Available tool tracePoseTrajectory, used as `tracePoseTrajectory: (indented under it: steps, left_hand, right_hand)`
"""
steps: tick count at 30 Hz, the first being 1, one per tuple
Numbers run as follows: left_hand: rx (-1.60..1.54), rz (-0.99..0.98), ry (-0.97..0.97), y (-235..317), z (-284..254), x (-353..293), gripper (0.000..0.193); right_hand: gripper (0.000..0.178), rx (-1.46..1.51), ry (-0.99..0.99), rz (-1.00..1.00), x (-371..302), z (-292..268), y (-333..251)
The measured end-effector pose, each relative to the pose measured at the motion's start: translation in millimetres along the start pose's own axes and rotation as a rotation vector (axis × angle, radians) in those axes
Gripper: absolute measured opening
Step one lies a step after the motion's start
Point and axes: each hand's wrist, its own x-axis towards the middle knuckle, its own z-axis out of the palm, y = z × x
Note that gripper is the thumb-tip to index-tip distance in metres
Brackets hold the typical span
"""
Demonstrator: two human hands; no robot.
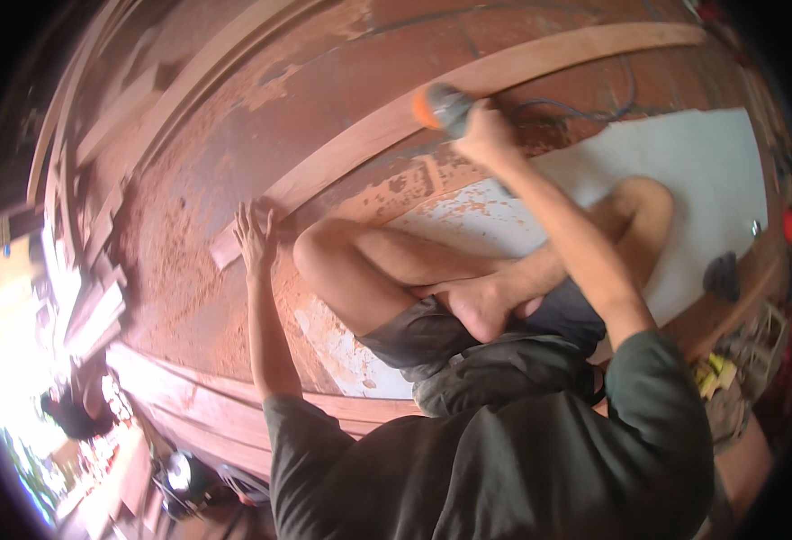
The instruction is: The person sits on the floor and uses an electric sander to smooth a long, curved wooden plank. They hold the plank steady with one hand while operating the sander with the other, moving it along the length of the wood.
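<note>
Person sits cross-legged, partly on a flat whitish sheet (702, 171) dusted with sawdust. Left hand (254, 238): fingers spread apart, laid at the near end of a long, flat, reddish-brown wooden plank (346, 155), which runs across the floor beyond the knees. Right hand (488, 139): clasped round a dark grey and orange handheld power tool (450, 108), over the plank; blurred, contact unclear. Dark bluish cord (585, 115) beyond. Farther, upper left: long pale-brown timber lengths (207, 67).

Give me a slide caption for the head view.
Left hand on a long wooden board, right hand gripping an orange and grey tool.
</note>
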Motion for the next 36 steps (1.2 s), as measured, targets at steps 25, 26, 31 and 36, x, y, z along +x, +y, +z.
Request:
tracePoseTrajectory:
  steps: [25, 26, 31, 36]
  left_hand:
    - [0.031, -0.618, 0.391, -118.4, -9.0, -23.3, 0.097]
    - [-0.012, -0.59, 0.36, -97.1, -1.2, -20.4, 0.098]
    - [-0.02, -0.454, 0.327, -7.8, 14.0, -14.0, 0.095]
    - [-0.02, -0.385, 0.417, 23.6, 36.2, -24.0, 0.089]
  right_hand:
    - [0.079, 0.012, 0.082, 0.086, 31.5, -41.4, 21.4]
    - [0.08, -0.003, 0.079, 0.096, 34.4, -46.3, 27.9]
    - [0.085, -0.016, 0.025, 0.067, 31.3, -33.8, 23.9]
    - [0.086, -0.008, -0.02, -0.077, 1.9, -2.2, -9.5]
